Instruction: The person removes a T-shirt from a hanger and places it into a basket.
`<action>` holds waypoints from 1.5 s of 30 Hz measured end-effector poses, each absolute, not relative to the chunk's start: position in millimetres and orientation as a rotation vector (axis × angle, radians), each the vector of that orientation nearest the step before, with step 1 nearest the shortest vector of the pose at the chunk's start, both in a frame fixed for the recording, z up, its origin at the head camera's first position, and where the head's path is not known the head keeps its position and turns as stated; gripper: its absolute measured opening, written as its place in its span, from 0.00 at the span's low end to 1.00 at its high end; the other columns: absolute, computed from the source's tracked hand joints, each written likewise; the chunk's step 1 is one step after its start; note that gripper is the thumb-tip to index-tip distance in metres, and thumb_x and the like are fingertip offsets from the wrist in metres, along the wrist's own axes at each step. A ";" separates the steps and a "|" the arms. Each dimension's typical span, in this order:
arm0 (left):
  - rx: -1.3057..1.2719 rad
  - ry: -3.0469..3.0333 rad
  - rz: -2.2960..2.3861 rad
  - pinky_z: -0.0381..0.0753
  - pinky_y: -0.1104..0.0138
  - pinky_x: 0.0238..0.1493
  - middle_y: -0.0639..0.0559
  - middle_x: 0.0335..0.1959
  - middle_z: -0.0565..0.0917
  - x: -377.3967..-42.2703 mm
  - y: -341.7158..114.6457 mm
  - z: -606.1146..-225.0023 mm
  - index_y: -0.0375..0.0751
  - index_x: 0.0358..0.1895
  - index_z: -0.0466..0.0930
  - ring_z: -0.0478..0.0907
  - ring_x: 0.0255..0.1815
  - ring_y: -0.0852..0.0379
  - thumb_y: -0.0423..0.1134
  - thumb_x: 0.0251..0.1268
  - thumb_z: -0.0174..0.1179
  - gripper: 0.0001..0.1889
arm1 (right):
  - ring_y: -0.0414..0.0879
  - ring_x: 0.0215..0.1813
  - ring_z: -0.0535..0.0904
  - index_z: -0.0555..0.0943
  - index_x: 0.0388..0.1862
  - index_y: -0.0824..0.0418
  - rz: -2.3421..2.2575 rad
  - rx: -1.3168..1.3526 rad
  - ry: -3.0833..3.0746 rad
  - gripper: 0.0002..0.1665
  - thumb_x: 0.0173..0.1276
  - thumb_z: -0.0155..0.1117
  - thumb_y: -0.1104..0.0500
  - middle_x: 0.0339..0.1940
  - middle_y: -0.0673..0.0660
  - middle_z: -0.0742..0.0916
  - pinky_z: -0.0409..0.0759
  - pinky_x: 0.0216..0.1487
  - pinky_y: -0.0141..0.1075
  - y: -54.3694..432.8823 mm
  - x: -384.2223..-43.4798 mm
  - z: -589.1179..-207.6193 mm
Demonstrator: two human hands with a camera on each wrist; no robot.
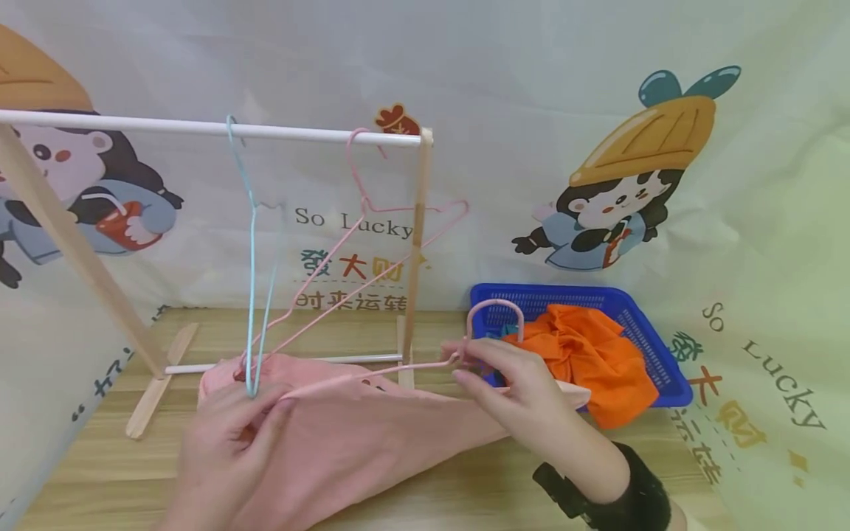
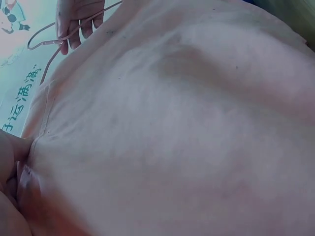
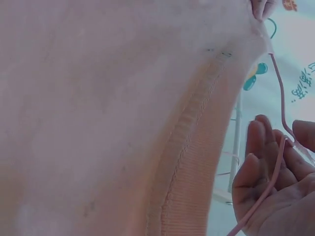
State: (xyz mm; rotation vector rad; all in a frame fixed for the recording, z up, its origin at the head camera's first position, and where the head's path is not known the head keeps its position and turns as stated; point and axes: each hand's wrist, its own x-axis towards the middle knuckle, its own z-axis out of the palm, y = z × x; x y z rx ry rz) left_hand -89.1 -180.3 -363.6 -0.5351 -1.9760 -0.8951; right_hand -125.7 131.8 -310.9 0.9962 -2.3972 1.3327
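A pink garment (image 1: 372, 442) hangs spread between my two hands, one arm of a pink clothes hanger (image 1: 398, 366) running into it. My left hand (image 1: 222, 442) pinches the garment's upper left corner, near the end of that arm. At the hanger's neck, just below the upright hook, my right hand (image 1: 524, 387) holds it between thumb and fingers. The right wrist view shows a ribbed band (image 3: 184, 162) on the garment, with the hanger crossing the right palm (image 3: 270, 196). The hanger's far end inside the cloth is hidden.
Behind my hands stands a wooden rack with a white rod (image 1: 292, 133). A light blue hanger (image 1: 251, 295) and another pink hanger (image 1: 325, 265) hang from it. At the right, a blue basket (image 1: 674, 369) holds orange cloth (image 1: 591, 354).
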 end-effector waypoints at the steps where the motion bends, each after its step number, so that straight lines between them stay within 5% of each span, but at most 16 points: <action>1: -0.533 -1.971 -0.897 0.62 0.80 0.26 0.61 0.17 0.72 -89.4 -179.3 -365.7 0.39 0.31 0.86 0.63 0.25 0.71 0.52 0.67 0.56 0.19 | 0.37 0.40 0.80 0.81 0.52 0.57 1.329 0.980 -2.390 0.16 0.65 0.63 0.63 0.44 0.49 0.87 0.81 0.39 0.28 131.0 -126.5 -311.4; 5: -0.504 -1.976 -0.913 0.65 0.80 0.24 0.59 0.19 0.75 -88.3 -176.6 -373.4 0.39 0.31 0.87 0.65 0.24 0.73 0.51 0.66 0.57 0.18 | 0.36 0.28 0.75 0.84 0.46 0.57 1.324 0.940 -2.346 0.12 0.63 0.65 0.64 0.38 0.49 0.88 0.75 0.27 0.28 130.9 -128.8 -312.8; 12: -0.500 -2.044 -0.948 0.70 0.80 0.30 0.53 0.28 0.85 -85.0 -173.4 -376.7 0.41 0.34 0.87 0.72 0.30 0.74 0.34 0.56 0.66 0.03 | 0.37 0.26 0.80 0.84 0.36 0.59 1.374 0.908 -2.341 0.04 0.61 0.66 0.65 0.30 0.51 0.87 0.82 0.30 0.30 129.9 -129.8 -313.5; 23: -0.465 -2.087 -1.010 0.72 0.85 0.35 0.52 0.30 0.87 -87.5 -180.5 -375.2 0.40 0.33 0.87 0.75 0.39 0.83 0.22 0.46 0.68 0.11 | 0.38 0.22 0.76 0.83 0.33 0.62 1.535 0.886 -2.329 0.04 0.63 0.63 0.68 0.23 0.53 0.84 0.79 0.23 0.31 149.5 -133.8 -315.5; 28: -0.397 -2.095 -1.074 0.71 0.84 0.35 0.70 0.32 0.84 -84.9 -187.2 -378.3 0.39 0.33 0.87 0.75 0.33 0.81 0.21 0.45 0.68 0.12 | 0.39 0.25 0.80 0.83 0.34 0.63 1.590 0.845 -2.346 0.04 0.64 0.62 0.68 0.27 0.57 0.86 0.82 0.27 0.33 158.4 -133.9 -319.6; 31: -0.287 -2.095 -1.158 0.69 0.82 0.26 0.77 0.28 0.80 -83.1 -192.0 -380.9 0.37 0.33 0.86 0.72 0.26 0.79 0.21 0.48 0.66 0.10 | 0.39 0.27 0.82 0.83 0.35 0.65 1.631 0.794 -2.358 0.04 0.64 0.62 0.68 0.28 0.57 0.87 0.83 0.30 0.34 164.8 -133.4 -321.7; 38: 0.025 -2.058 -1.405 0.66 0.76 0.15 0.65 0.15 0.79 -83.0 -204.7 -388.1 0.33 0.29 0.85 0.69 0.16 0.71 0.20 0.53 0.63 0.06 | 0.39 0.26 0.82 0.83 0.34 0.66 1.622 0.694 -2.369 0.03 0.64 0.61 0.68 0.26 0.47 0.86 0.82 0.28 0.31 175.7 -133.7 -321.5; 45: 0.261 -2.047 -1.507 0.63 0.72 0.10 0.60 0.09 0.74 -85.8 -213.5 -384.5 0.37 0.29 0.85 0.65 0.11 0.68 0.27 0.60 0.62 0.05 | 0.43 0.26 0.80 0.83 0.35 0.66 1.589 0.642 -2.408 0.05 0.65 0.61 0.65 0.28 0.47 0.87 0.81 0.28 0.31 176.1 -133.7 -318.6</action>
